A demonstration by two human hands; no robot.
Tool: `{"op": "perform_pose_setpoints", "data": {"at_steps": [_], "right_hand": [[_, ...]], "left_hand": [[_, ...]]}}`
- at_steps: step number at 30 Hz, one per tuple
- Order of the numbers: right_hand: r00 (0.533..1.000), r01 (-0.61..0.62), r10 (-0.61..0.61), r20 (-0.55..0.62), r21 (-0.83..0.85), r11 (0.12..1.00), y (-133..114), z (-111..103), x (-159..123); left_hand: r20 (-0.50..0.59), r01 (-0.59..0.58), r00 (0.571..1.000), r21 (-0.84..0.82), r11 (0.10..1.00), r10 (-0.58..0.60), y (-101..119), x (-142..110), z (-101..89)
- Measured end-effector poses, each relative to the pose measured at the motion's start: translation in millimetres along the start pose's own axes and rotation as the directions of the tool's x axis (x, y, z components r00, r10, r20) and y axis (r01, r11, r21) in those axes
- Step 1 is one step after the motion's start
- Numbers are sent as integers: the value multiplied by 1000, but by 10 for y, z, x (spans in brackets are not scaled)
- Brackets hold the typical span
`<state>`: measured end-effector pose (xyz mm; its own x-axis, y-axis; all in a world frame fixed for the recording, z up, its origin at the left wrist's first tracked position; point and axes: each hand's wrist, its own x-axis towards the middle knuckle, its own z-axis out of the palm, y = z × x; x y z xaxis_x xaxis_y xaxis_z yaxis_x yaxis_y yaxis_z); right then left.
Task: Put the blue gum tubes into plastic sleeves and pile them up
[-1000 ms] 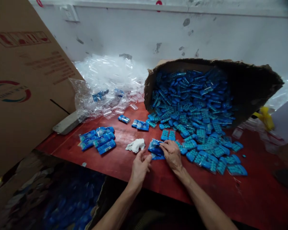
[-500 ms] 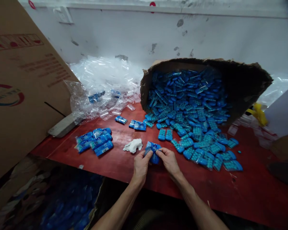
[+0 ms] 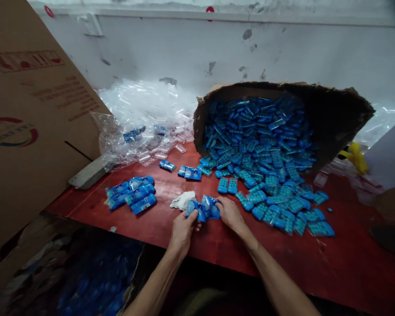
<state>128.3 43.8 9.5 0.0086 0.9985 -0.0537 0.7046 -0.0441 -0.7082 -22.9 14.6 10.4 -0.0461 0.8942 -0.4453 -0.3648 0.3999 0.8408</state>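
Red table [image 3: 358, 256] loaded: packets [image 3: 140, 194] clustered at left, white wad [image 3: 181, 200] crumpled to their right, carton [image 3: 344, 120] laid on side, blue cases [image 3: 283, 202] strewn before its mouth, clear plastic [image 3: 145, 107] heaped at back!

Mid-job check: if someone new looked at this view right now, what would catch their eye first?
Probably the mass of blue packs spilling from a torn-edged cardboard box onto the red table, right of centre. Next, the shiny heap of clear plastic, left of that box. At front centre, the left hand pinches a printed blue packet and the right hand touches a second packet.
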Motion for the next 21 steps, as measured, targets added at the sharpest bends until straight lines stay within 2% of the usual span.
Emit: {"op": "perform_pose_setpoints", "data": {"at_steps": [3,6,8,12,15,16,18,20,21], "right_hand": [[1000,5,-6,-4,-96,995,-13,-20,-39],[987,-17,-27,-161,-268,963,-23,-37,-85],[962,-11,-74,-264,-307,952,-5,-42,-93],[956,102,-122,-268,-89,991,68,-72,-60],[961,118,-70,-268,168,979,81,-115,-55],[972,108,-45,-232,263,959,74,-125,-63],[996,64,-32,-78,447,892,56,-129,-84],[999,-5,-26,48,559,829,50,-108,-107],[998,-29,-13,68,583,812,53,-90,-118]], "left_hand": [[34,11,999,-39,999,-10,41,-12,78],[40,13,999,-66,998,-11,24,32,212],[62,20,998,-72,997,-16,-8,77,277],[79,32,997,-70,997,-27,-65,151,304],[29,28,999,-58,998,-27,-81,167,294],[26,22,999,-52,998,-21,-85,165,298],[38,-1,999,-39,999,2,-99,158,321],[63,-27,998,-17,999,28,-125,149,351],[73,-37,997,0,999,37,-140,146,364]]}}
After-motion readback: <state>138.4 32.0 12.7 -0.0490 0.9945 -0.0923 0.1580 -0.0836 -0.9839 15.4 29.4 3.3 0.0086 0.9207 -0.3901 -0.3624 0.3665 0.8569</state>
